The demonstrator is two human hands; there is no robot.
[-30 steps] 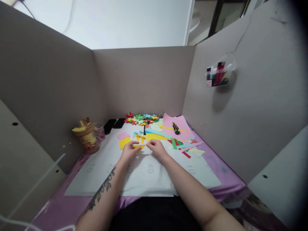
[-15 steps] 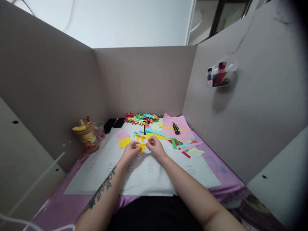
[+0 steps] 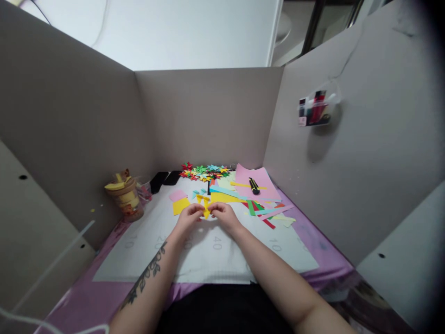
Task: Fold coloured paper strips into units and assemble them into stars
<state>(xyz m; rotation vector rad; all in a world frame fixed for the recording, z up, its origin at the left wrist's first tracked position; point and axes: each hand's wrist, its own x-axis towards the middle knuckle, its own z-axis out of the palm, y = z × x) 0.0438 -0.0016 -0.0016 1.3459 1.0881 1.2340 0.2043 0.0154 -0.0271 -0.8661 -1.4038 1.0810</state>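
Observation:
Between my two hands is a small folded piece of yellow paper (image 3: 206, 214), held just above the white mat (image 3: 146, 260). My left hand (image 3: 189, 218) pinches its left side. On the other side, the fingers of my right hand (image 3: 224, 215) are closed on it too. Small folded yellow pieces (image 3: 202, 199) lie right behind my hands, with light blue folded pieces (image 3: 199, 192) a little farther back. To the left of these rest a yellow paper square (image 3: 181, 205) and a pink one (image 3: 178, 195).
Colourful folded paper stars (image 3: 205, 172) are heaped at the back. A utility knife (image 3: 254, 186) lies on pink sheets (image 3: 267, 185) at the right, near loose paper strips (image 3: 259, 209). A decorated cup (image 3: 127, 199) and black flat objects (image 3: 159, 181) stand left. Grey panels (image 3: 208, 106) enclose the table.
My right hand has moved slightly down and left, closer to my left hand. Its fingers now grip the yellow paper, which has turned more upright.

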